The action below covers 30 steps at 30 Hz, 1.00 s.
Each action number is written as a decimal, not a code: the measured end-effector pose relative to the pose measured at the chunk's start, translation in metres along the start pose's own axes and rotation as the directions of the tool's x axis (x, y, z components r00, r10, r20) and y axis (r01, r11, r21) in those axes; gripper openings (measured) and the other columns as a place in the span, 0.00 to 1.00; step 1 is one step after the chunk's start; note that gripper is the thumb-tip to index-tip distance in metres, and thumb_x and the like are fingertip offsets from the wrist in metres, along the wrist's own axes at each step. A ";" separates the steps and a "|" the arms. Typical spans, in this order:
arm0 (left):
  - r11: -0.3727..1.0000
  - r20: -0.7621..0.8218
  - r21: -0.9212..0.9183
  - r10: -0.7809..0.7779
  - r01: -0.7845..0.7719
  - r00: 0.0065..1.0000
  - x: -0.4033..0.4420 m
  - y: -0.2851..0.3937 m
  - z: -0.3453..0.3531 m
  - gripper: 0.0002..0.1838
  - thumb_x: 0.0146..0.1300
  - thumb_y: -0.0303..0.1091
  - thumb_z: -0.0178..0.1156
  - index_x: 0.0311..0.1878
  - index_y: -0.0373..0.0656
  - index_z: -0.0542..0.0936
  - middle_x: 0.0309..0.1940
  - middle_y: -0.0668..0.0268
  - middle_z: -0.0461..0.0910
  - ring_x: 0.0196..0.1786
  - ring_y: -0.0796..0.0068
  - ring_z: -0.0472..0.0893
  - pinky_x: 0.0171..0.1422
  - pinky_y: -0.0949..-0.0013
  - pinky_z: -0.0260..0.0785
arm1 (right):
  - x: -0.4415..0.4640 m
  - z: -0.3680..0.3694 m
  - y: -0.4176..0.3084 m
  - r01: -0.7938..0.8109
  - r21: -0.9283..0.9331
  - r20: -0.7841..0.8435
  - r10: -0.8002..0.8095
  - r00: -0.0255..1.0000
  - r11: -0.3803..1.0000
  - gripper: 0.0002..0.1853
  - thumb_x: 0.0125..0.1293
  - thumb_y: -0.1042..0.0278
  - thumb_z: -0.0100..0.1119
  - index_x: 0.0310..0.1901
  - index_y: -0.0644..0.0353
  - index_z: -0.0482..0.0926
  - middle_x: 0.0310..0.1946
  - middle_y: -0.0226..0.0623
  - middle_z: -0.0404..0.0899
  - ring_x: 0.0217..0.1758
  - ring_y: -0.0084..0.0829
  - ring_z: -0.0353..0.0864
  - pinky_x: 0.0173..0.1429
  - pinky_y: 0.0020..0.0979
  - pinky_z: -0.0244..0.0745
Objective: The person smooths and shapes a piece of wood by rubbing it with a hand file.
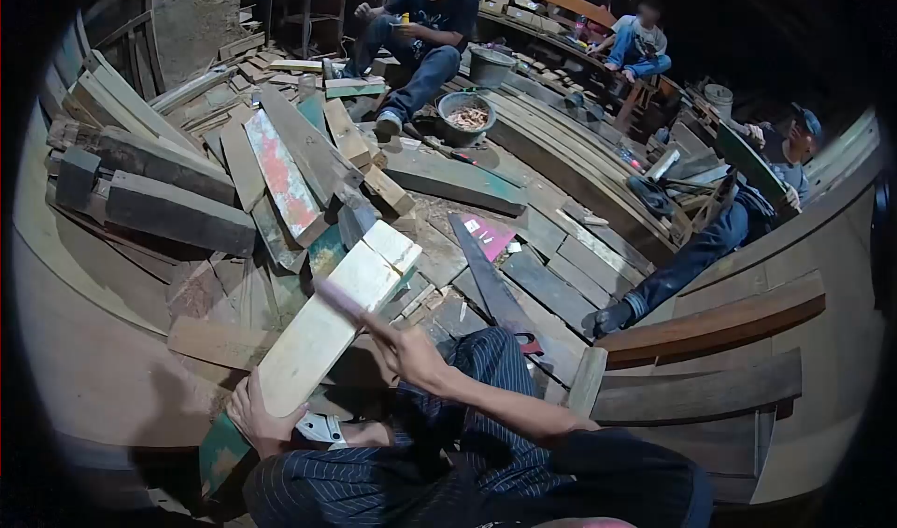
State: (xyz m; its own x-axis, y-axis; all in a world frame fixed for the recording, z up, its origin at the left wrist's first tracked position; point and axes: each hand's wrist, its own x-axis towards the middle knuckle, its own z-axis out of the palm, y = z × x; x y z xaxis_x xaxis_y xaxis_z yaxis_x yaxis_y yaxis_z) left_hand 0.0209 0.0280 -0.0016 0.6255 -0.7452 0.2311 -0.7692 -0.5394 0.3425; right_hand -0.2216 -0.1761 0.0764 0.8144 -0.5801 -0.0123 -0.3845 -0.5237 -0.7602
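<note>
- Head view: pale, flat-faced rect. wood block (306, 349), L of metal saw (487, 278); L hand (256, 414) gripping near end.
- R hand (418, 357) closed on blurred thin tool (339, 298) over block.
- Round grey bucket (464, 137) w/ brown chunks (467, 116).

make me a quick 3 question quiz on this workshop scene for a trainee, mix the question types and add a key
1. What does the left hand hold at its near end?
2. True or false: the right hand is gripping the handsaw.
3. Pick one. The flat sheet beside the handsaw is:
a) green
b) pink
c) black

Key
1. The pale board.
2. False; the right hand is apart from the handsaw, in front of the pale board.
3. b
</note>
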 end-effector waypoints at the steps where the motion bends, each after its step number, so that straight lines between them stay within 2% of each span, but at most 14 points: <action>1: 1.000 -0.001 -0.010 0.007 -0.007 1.000 0.000 0.000 0.002 0.64 0.28 0.60 0.81 0.74 0.46 0.68 0.60 0.54 0.72 0.66 0.50 0.69 0.73 0.44 0.53 | 0.001 0.000 -0.001 -0.083 0.080 -0.033 0.086 0.996 0.993 0.29 0.60 0.75 0.61 0.66 0.55 0.77 0.42 0.58 0.83 0.40 0.57 0.85 0.47 0.50 0.81; 5: 0.999 -0.030 0.024 0.036 -0.035 0.999 -0.002 -0.006 0.006 0.64 0.29 0.58 0.81 0.74 0.46 0.67 0.61 0.55 0.71 0.66 0.50 0.68 0.73 0.44 0.53 | -0.001 0.044 0.023 0.627 -0.121 -0.139 -0.639 0.756 0.769 0.25 0.69 0.73 0.59 0.68 0.55 0.76 0.30 0.53 0.84 0.29 0.51 0.86 0.37 0.47 0.81; 6: 0.999 -0.023 0.023 0.035 -0.035 0.999 -0.002 -0.007 0.006 0.64 0.29 0.57 0.82 0.75 0.46 0.67 0.62 0.55 0.71 0.67 0.50 0.68 0.72 0.43 0.54 | 0.002 0.040 0.031 0.343 -0.127 -0.012 -0.347 0.938 0.931 0.24 0.70 0.71 0.59 0.68 0.57 0.76 0.30 0.57 0.83 0.31 0.52 0.87 0.39 0.48 0.81; 9: 0.999 -0.026 0.025 0.027 -0.026 0.999 -0.001 -0.009 0.010 0.64 0.28 0.54 0.83 0.75 0.48 0.67 0.61 0.55 0.71 0.67 0.50 0.68 0.71 0.42 0.55 | 0.009 0.022 0.003 -0.090 0.020 -0.284 0.092 0.954 0.996 0.26 0.69 0.72 0.60 0.69 0.56 0.75 0.29 0.56 0.83 0.28 0.55 0.84 0.35 0.48 0.80; 11: 1.000 -0.009 0.027 0.006 -0.005 1.000 0.000 -0.007 0.008 0.64 0.28 0.53 0.83 0.75 0.48 0.67 0.61 0.55 0.71 0.67 0.50 0.68 0.71 0.42 0.55 | 0.005 0.057 0.035 0.529 -0.116 -0.269 -0.540 0.798 0.840 0.28 0.68 0.72 0.60 0.70 0.56 0.73 0.28 0.57 0.82 0.27 0.55 0.83 0.33 0.46 0.78; 15: 1.000 -0.002 0.018 0.017 -0.017 1.000 -0.001 -0.007 0.005 0.64 0.28 0.55 0.83 0.75 0.48 0.67 0.61 0.55 0.71 0.67 0.50 0.68 0.72 0.43 0.55 | 0.008 0.009 -0.009 -0.254 0.071 -0.188 0.263 0.946 0.965 0.38 0.57 0.79 0.61 0.73 0.52 0.70 0.41 0.58 0.84 0.38 0.55 0.86 0.44 0.49 0.81; 17: 0.999 -0.032 0.024 0.032 -0.032 0.999 0.003 -0.010 0.006 0.64 0.27 0.56 0.82 0.74 0.47 0.68 0.61 0.56 0.72 0.66 0.50 0.68 0.72 0.44 0.53 | 0.000 0.046 0.025 0.463 -0.118 -0.325 -0.475 0.818 0.878 0.29 0.58 0.76 0.61 0.64 0.58 0.77 0.37 0.54 0.84 0.38 0.56 0.86 0.40 0.50 0.81; 19: 0.999 -0.047 0.020 0.043 -0.042 0.998 -0.001 -0.011 0.010 0.64 0.26 0.58 0.81 0.73 0.46 0.69 0.60 0.56 0.72 0.65 0.51 0.69 0.73 0.45 0.52 | -0.005 0.035 0.019 0.583 -0.196 -0.210 -0.615 0.761 0.788 0.26 0.60 0.74 0.62 0.63 0.57 0.78 0.36 0.54 0.84 0.37 0.56 0.86 0.40 0.49 0.81; 20: 0.999 -0.054 0.020 0.051 -0.050 0.997 -0.002 -0.013 0.012 0.64 0.25 0.57 0.82 0.73 0.47 0.68 0.60 0.56 0.72 0.65 0.51 0.69 0.73 0.45 0.52 | -0.004 0.024 0.013 0.254 -0.094 -0.246 -0.269 0.931 0.963 0.25 0.62 0.74 0.62 0.63 0.57 0.78 0.37 0.56 0.84 0.39 0.56 0.87 0.43 0.50 0.81; 22: 1.000 -0.023 0.003 -0.004 0.004 1.000 -0.004 -0.004 0.007 0.64 0.25 0.56 0.82 0.73 0.47 0.68 0.60 0.56 0.71 0.66 0.51 0.68 0.73 0.45 0.52 | 0.001 -0.016 -0.022 -0.399 0.132 -0.102 0.413 0.905 0.907 0.25 0.68 0.71 0.60 0.67 0.55 0.75 0.40 0.60 0.84 0.42 0.57 0.86 0.51 0.51 0.81; 25: 0.998 0.024 0.036 -0.045 0.044 0.999 0.000 -0.001 0.004 0.64 0.25 0.55 0.82 0.73 0.49 0.68 0.61 0.57 0.71 0.67 0.52 0.67 0.74 0.45 0.52 | -0.012 0.044 0.039 0.434 -0.141 -0.093 -0.448 0.889 0.890 0.25 0.71 0.69 0.58 0.69 0.53 0.74 0.40 0.61 0.84 0.43 0.57 0.86 0.51 0.52 0.81; 26: 0.998 0.029 0.024 -0.050 0.050 0.998 0.000 0.000 0.003 0.64 0.24 0.54 0.83 0.73 0.49 0.68 0.61 0.57 0.71 0.68 0.52 0.67 0.74 0.45 0.52 | -0.015 0.034 0.033 0.474 -0.128 -0.045 -0.482 0.875 0.871 0.25 0.71 0.69 0.58 0.70 0.52 0.73 0.41 0.61 0.84 0.44 0.57 0.86 0.51 0.52 0.81; 29: 0.998 0.031 0.025 -0.058 0.058 0.998 -0.002 0.000 0.004 0.64 0.25 0.54 0.83 0.73 0.50 0.67 0.61 0.57 0.71 0.67 0.52 0.67 0.74 0.44 0.52 | -0.006 -0.022 -0.034 -0.421 0.222 -0.052 0.442 0.895 0.879 0.24 0.70 0.70 0.58 0.68 0.52 0.75 0.43 0.57 0.84 0.46 0.54 0.86 0.52 0.50 0.80; 30: 0.998 0.027 0.036 -0.058 0.057 0.998 -0.001 -0.001 0.004 0.64 0.25 0.54 0.82 0.73 0.50 0.67 0.61 0.57 0.71 0.67 0.51 0.67 0.74 0.44 0.52 | 0.004 0.008 -0.003 0.068 0.111 -0.274 -0.035 0.961 0.991 0.24 0.70 0.72 0.58 0.68 0.54 0.75 0.41 0.56 0.85 0.41 0.53 0.87 0.47 0.47 0.82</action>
State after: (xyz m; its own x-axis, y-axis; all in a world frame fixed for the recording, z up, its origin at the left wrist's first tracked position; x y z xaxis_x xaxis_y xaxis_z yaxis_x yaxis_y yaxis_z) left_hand 0.0209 0.0280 -0.0059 0.6656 -0.7227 0.1865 -0.7363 -0.5948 0.3226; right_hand -0.2141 -0.1715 0.0737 0.6767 -0.7105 0.1929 -0.2778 -0.4890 -0.8268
